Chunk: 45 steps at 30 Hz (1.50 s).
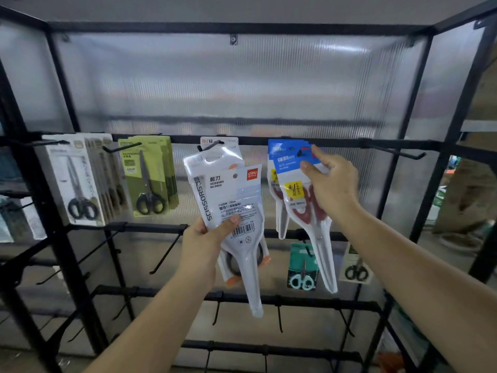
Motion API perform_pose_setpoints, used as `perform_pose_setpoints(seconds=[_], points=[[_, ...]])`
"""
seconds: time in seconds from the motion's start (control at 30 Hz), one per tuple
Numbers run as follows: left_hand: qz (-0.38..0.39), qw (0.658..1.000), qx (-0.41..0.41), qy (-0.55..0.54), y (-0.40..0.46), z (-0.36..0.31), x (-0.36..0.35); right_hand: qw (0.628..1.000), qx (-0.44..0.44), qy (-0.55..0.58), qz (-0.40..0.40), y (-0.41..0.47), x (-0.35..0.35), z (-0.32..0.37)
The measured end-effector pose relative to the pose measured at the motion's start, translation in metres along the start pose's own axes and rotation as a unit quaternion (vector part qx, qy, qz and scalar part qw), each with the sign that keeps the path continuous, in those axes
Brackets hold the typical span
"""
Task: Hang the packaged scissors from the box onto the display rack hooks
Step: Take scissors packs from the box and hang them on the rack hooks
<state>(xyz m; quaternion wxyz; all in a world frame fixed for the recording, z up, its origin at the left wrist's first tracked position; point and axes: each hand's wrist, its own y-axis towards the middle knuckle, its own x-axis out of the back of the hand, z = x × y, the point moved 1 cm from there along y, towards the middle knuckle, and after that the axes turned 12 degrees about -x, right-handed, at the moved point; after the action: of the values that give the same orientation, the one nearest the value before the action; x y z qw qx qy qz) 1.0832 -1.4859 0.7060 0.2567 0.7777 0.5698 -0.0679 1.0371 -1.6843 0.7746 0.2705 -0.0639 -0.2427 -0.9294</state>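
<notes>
My left hand [207,239] grips white scissor packs [228,200] with black and orange handles, held up in front of the rack. Their hang holes sit just below a hook [212,144] on the upper black bar [349,142], where another white pack hangs behind. My right hand [332,179] pinches the blue top of a red-handled scissor pack [301,192] at a hook on the same bar. A second blue pack hangs behind it.
White-carded scissors [78,181] and olive-green carded scissors [149,179] hang at the left. A teal pack [302,267] and a small pale pack [355,266] hang on the second bar. A bare hook [395,151] juts out at the right. Lower bars carry several bare hooks.
</notes>
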Motion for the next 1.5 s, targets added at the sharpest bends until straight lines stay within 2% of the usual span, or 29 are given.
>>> perform_pose_setpoints(seconds=[0.17,0.27,0.33,0.4,0.47,0.53,0.63,0.77,0.87,1.03,1.17,1.33,1.5], points=[[-0.009,1.000,0.011,0.005,0.001,0.000,0.002,1.000,-0.023,0.000,0.017,0.007,-0.005,-0.001],[-0.009,1.000,0.012,0.003,0.002,-0.002,0.001,0.992,-0.017,-0.123,0.014,0.014,-0.009,0.003],[-0.004,1.000,0.005,-0.002,0.003,-0.003,0.000,0.979,-0.001,-0.203,-0.021,0.008,-0.008,0.005],[0.001,1.000,0.001,-0.011,0.003,-0.002,-0.001,0.987,0.048,-0.153,-0.033,-0.010,-0.007,0.007],[0.008,1.000,0.002,-0.015,0.002,0.001,-0.001,0.994,0.068,-0.066,0.059,-0.035,-0.010,0.006],[0.020,1.000,-0.002,-0.015,0.000,0.003,-0.001,0.980,0.034,-0.046,0.189,-0.057,-0.016,0.003],[0.051,0.998,-0.012,-0.030,-0.002,0.004,-0.003,0.966,-0.005,-0.023,0.259,-0.066,-0.025,-0.004],[0.064,0.997,-0.011,-0.046,0.001,0.006,-0.007,0.977,-0.023,0.033,0.210,-0.064,-0.027,-0.008],[0.064,0.995,0.026,-0.067,0.003,0.004,-0.008,0.983,-0.043,0.066,0.165,-0.062,-0.023,-0.008],[0.023,1.000,-0.001,-0.007,0.005,0.006,0.003,0.985,-0.030,0.128,0.115,-0.063,-0.011,-0.003],[0.021,1.000,-0.020,-0.012,0.002,0.007,0.003,0.994,0.049,0.057,0.073,-0.068,-0.016,0.000],[0.071,0.997,-0.037,-0.019,-0.005,0.007,-0.008,0.987,0.128,0.015,0.097,-0.084,-0.040,0.007],[0.078,0.994,-0.016,-0.070,-0.009,0.001,-0.005,0.982,0.163,0.003,0.099,-0.089,-0.055,0.005]])
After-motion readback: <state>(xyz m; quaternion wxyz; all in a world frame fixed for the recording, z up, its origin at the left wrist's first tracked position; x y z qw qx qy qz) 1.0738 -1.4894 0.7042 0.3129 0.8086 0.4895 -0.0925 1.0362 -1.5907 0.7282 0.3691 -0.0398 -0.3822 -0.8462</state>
